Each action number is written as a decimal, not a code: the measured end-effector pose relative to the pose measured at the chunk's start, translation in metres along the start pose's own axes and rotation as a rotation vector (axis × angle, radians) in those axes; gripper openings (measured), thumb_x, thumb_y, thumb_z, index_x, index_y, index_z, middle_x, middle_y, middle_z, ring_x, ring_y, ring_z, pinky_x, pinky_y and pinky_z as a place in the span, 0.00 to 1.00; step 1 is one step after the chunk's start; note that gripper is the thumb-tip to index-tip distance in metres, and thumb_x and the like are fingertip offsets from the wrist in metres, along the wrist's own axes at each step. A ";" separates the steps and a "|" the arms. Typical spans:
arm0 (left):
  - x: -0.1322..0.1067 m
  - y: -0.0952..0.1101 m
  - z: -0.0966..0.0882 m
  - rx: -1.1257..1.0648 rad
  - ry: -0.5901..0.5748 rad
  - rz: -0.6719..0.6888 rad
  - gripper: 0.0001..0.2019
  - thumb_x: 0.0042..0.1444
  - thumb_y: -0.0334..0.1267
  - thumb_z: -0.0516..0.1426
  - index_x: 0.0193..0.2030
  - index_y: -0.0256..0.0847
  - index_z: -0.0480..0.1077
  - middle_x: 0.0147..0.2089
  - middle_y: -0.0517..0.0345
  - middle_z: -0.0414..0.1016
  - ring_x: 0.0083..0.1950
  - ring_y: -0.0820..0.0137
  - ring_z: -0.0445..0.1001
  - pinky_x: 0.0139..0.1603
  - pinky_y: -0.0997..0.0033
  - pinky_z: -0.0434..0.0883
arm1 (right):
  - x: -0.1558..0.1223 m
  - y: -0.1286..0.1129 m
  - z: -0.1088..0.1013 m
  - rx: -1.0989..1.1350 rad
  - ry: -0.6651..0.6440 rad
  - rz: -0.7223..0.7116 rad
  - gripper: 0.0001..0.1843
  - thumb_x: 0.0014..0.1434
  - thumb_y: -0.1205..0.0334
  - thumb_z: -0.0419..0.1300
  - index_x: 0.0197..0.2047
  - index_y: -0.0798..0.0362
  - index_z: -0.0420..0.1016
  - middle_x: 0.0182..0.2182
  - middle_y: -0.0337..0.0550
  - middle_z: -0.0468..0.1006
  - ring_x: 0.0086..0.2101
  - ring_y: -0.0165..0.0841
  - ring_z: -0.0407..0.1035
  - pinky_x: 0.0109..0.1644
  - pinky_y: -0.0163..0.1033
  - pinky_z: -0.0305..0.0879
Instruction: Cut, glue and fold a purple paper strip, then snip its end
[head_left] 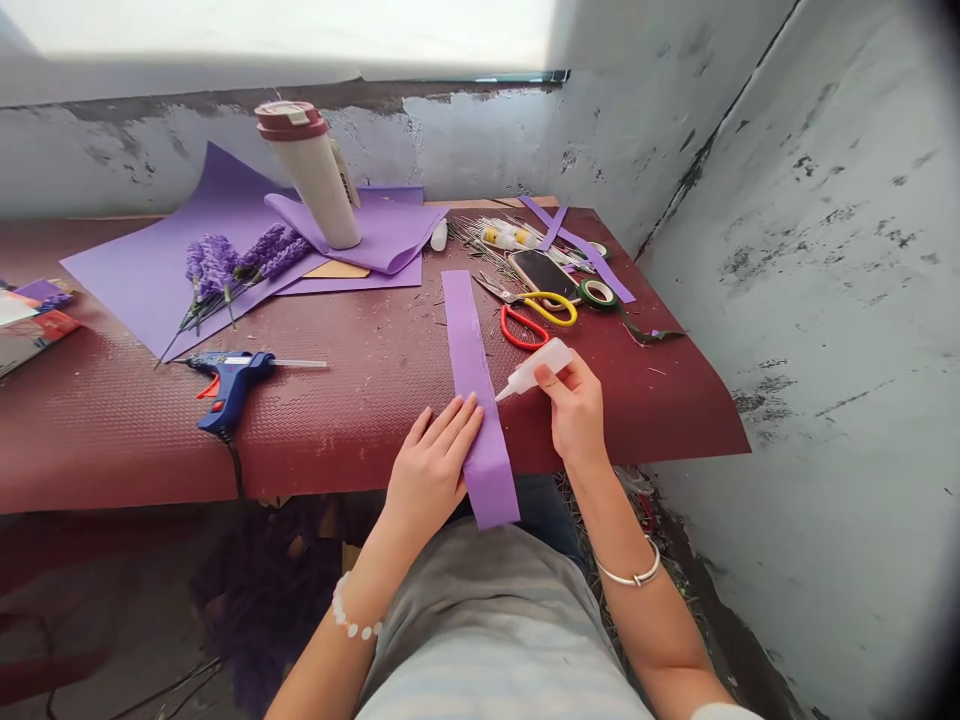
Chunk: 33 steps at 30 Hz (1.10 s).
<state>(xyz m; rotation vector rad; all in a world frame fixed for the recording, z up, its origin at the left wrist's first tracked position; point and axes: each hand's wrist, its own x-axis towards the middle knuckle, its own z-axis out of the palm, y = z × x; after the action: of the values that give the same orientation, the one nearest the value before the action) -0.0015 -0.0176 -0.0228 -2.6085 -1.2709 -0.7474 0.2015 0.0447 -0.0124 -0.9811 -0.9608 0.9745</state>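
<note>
stained concrete walls [795, 330] are standing behind and to the right of a dark red counter [112, 440], whose dimpled covering is catching scattered bits of dry stem. near the front of the counter, a long strip of purple foam sheet [480, 420] is lying lengthwise, with its near end hanging over the edge toward the person's lap.

the person's left hand [431, 470] is pressing down on the strip, with its fingers [457, 425] resting flat on top. this grip is wide and is not closing around anything. the right hand [576, 415] is holding a small white glue bottle [536, 365] in a narrow grip between thumb and fingers. the bottle is tilting down to the left, and its nozzle is reaching just beside the strip's right edge.

past the right hand, scissors [532, 310] with red and yellow handles are lying near a phone [541, 277] and a roll of green tape [598, 293]. to the left, a blue hot glue gun [232, 385] is lying on its side, its thin nozzle pointing right. farther back, purple lavender sprigs [240, 265] are resting on a large purple sheet [165, 270], and a white tumbler [311, 170] with a red lid is standing on the purple sheets.
</note>
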 end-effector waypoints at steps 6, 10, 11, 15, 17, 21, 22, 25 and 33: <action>0.008 -0.003 -0.008 0.033 -0.014 0.028 0.22 0.68 0.26 0.50 0.66 0.33 0.71 0.68 0.46 0.74 0.67 0.57 0.77 0.64 0.54 0.76 | -0.002 -0.001 -0.002 -0.015 -0.033 0.026 0.15 0.57 0.48 0.74 0.38 0.49 0.78 0.32 0.37 0.78 0.35 0.36 0.74 0.45 0.42 0.72; 0.008 -0.004 -0.010 0.014 -0.024 0.030 0.22 0.68 0.26 0.50 0.66 0.32 0.71 0.69 0.47 0.74 0.67 0.56 0.77 0.64 0.52 0.77 | -0.004 -0.001 -0.002 -0.098 -0.030 0.001 0.15 0.58 0.47 0.72 0.38 0.48 0.77 0.33 0.38 0.78 0.36 0.37 0.74 0.46 0.43 0.72; 0.008 -0.004 -0.009 0.008 -0.018 0.028 0.22 0.68 0.26 0.51 0.66 0.32 0.71 0.69 0.47 0.74 0.67 0.56 0.77 0.64 0.52 0.77 | -0.004 -0.001 -0.003 -0.112 -0.026 -0.005 0.15 0.58 0.47 0.72 0.38 0.48 0.77 0.33 0.38 0.78 0.36 0.37 0.74 0.46 0.43 0.72; 0.006 -0.003 -0.009 -0.013 -0.013 0.017 0.22 0.68 0.26 0.51 0.66 0.30 0.70 0.69 0.45 0.73 0.68 0.54 0.76 0.64 0.50 0.77 | -0.005 -0.002 -0.005 -0.117 -0.060 0.009 0.16 0.57 0.46 0.73 0.37 0.48 0.77 0.33 0.38 0.77 0.36 0.38 0.74 0.46 0.43 0.73; 0.006 -0.002 -0.009 -0.027 -0.026 0.001 0.23 0.67 0.25 0.51 0.67 0.31 0.70 0.69 0.44 0.73 0.69 0.55 0.75 0.65 0.49 0.76 | -0.006 -0.004 -0.006 -0.096 -0.093 0.043 0.16 0.56 0.46 0.73 0.37 0.47 0.77 0.33 0.38 0.78 0.36 0.38 0.74 0.45 0.44 0.73; 0.005 0.004 -0.008 -0.037 -0.056 -0.062 0.26 0.64 0.22 0.50 0.68 0.32 0.69 0.70 0.45 0.72 0.70 0.56 0.73 0.68 0.49 0.74 | -0.009 -0.009 -0.008 -0.060 -0.151 0.099 0.16 0.54 0.47 0.75 0.37 0.48 0.79 0.32 0.38 0.80 0.35 0.37 0.75 0.43 0.42 0.73; 0.005 0.005 -0.007 -0.034 -0.057 -0.075 0.26 0.64 0.23 0.51 0.68 0.32 0.69 0.70 0.45 0.71 0.70 0.55 0.73 0.68 0.48 0.74 | -0.009 -0.010 -0.008 -0.058 -0.165 0.110 0.17 0.54 0.47 0.76 0.36 0.48 0.79 0.32 0.37 0.80 0.34 0.36 0.75 0.43 0.41 0.73; 0.005 0.008 -0.007 -0.025 -0.051 -0.087 0.25 0.64 0.25 0.52 0.68 0.30 0.69 0.70 0.43 0.71 0.70 0.53 0.73 0.67 0.46 0.74 | -0.010 -0.012 -0.010 -0.056 -0.211 0.148 0.18 0.51 0.46 0.77 0.35 0.48 0.79 0.30 0.36 0.79 0.32 0.36 0.75 0.41 0.41 0.73; 0.006 0.008 -0.010 -0.038 -0.086 -0.082 0.27 0.62 0.24 0.50 0.69 0.29 0.68 0.71 0.43 0.69 0.71 0.53 0.72 0.68 0.46 0.73 | -0.007 -0.014 -0.017 -0.030 -0.278 0.198 0.20 0.49 0.43 0.77 0.35 0.47 0.80 0.29 0.38 0.80 0.31 0.38 0.75 0.37 0.43 0.73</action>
<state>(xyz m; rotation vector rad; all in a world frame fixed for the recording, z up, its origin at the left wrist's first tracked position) 0.0043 -0.0217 -0.0102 -2.6588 -1.4091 -0.6853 0.2183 0.0312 -0.0052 -0.9956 -1.1254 1.2906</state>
